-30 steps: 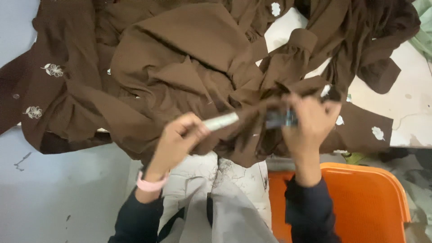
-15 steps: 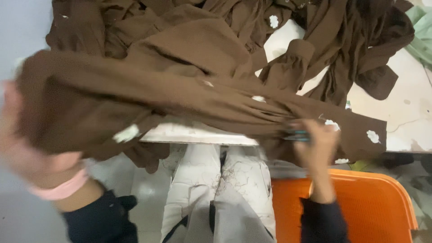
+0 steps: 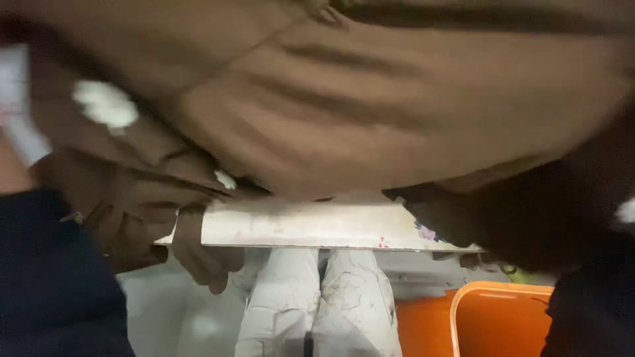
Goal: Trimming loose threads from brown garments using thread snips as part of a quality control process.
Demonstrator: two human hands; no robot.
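Head view: blurred brown garment (image 3: 370, 112) with white patches fills frame; hand grip cannot be told.

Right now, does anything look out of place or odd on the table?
The brown garment is lifted close to the camera, filling most of the view and hiding both hands. White scraps cling to it. Fabric droops over the table edge above the orange bin.

White tag (image 3: 104, 104) on brown garment (image 3: 397, 99).
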